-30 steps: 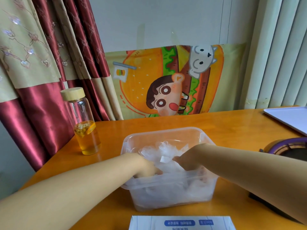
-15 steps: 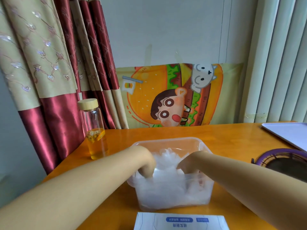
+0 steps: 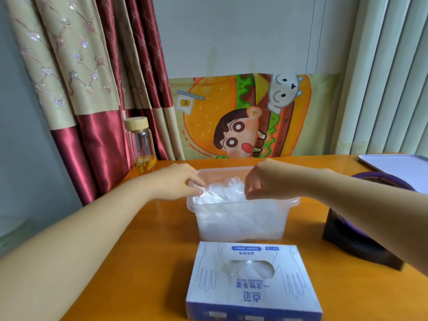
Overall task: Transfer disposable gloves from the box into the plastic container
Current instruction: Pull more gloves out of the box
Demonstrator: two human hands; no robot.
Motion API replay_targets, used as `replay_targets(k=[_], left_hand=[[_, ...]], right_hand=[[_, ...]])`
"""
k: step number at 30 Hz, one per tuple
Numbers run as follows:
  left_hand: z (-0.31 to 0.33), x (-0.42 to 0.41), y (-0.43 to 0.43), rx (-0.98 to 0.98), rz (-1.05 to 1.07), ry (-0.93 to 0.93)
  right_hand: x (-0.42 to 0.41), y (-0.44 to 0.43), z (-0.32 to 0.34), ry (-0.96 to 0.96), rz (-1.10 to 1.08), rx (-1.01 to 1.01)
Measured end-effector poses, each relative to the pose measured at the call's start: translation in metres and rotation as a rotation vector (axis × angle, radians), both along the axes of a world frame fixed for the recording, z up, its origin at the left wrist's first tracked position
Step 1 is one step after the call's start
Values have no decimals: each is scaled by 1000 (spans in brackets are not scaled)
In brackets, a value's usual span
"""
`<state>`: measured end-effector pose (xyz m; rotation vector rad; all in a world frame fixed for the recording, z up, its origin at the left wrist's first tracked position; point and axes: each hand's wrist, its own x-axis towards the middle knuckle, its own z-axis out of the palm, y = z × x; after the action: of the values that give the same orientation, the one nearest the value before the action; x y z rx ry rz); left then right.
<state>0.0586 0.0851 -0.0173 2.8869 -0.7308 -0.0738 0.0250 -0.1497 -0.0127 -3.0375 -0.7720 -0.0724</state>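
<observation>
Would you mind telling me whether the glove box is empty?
Not empty: clear gloves show through the oval opening in the top of the glove box.

1 view only: a wide-angle camera worn at head height, facing forward and tilted down over the orange table. The glove box lies closest, at the bottom edge. The plastic container of disposable gloves sits mid-frame, where the left hand and right hand meet, arms entering from the lower corners. The curtain and blinds frame the far upper half.
</observation>
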Motion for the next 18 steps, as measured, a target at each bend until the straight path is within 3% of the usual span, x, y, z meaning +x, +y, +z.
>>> replay_targets(k=[3,6,8,12,18], left_hand=[[-5,-22,4,-243,-14,-118],[-19,-52,-5,-399,-121,-192],[-33,-72,-12,-311,-203,-37],[-71,-86,-18,116,-185,263],[-95,-76,-27,114,-163,315]], right_hand=[[-38,7,-12,132,96,30],[-63,10,-38,263,169,-102],[-72,9,-58,294,193,-205],[-72,8,-81,272,265,-208],[-66,12,-97,215,190,61]])
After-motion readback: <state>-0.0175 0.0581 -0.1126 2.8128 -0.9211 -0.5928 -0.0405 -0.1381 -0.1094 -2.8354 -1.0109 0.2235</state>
